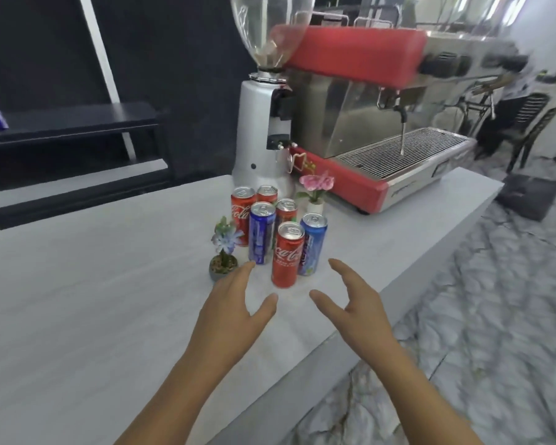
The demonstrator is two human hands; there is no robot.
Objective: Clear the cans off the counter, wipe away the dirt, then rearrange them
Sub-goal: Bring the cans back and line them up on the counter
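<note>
Several slim cans stand upright in a tight cluster on the pale counter (93, 284). The nearest is a red cola can (287, 255). A blue can (312, 244) stands to its right and another blue can (261, 232) to its left. Behind them are more red cans (242, 216). My left hand (235, 303) hovers just in front of the cluster on the left, fingers apart and holding nothing. My right hand (357, 300) hovers on the right, fingers spread and curved, also holding nothing. Neither hand touches a can.
A small pot with a blue flower (224, 252) stands left of the cans, a white pot with a pink flower (316, 191) behind them. A silver coffee grinder (264, 133) and a red espresso machine (376, 123) fill the back. The counter edge (398, 277) drops off on the right.
</note>
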